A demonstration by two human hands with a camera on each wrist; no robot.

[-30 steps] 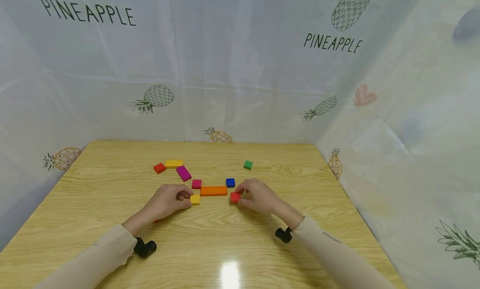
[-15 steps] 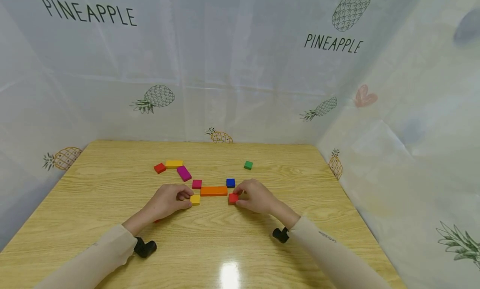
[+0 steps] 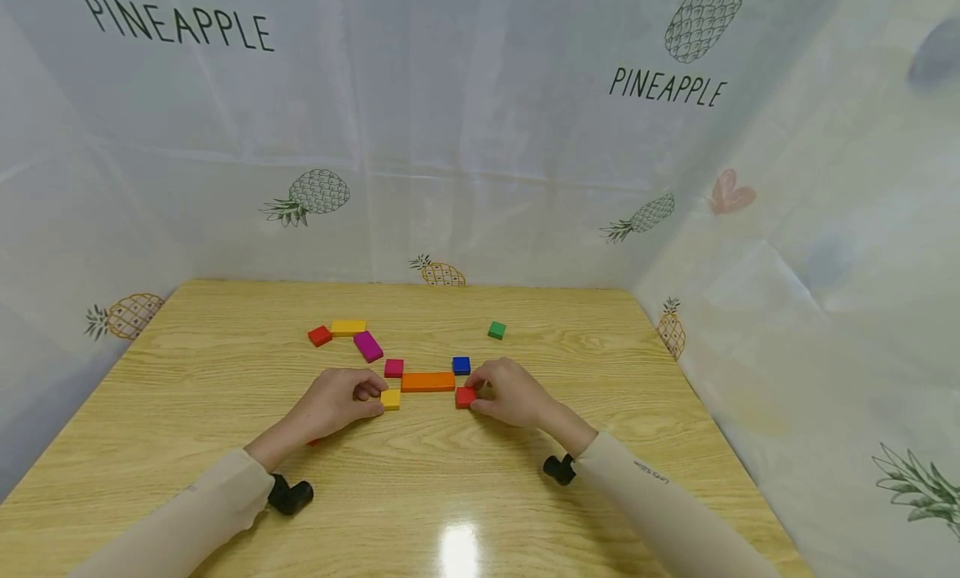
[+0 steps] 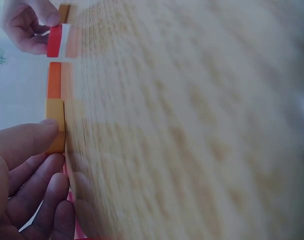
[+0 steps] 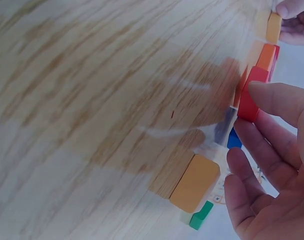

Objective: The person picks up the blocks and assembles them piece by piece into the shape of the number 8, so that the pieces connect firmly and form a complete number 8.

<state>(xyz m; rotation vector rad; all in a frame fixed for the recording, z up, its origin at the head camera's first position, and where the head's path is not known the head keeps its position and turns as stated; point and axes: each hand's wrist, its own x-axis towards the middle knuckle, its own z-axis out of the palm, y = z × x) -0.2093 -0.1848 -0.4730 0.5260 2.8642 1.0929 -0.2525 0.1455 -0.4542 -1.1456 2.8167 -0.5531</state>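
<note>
Mid-frame: my left grip (image 3: 337, 399) pinches a yellow square block (image 3: 392, 400); my right grip (image 3: 516, 394), a red square block (image 3: 464, 397).

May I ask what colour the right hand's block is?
The block is red, clearest in the right wrist view.
</note>
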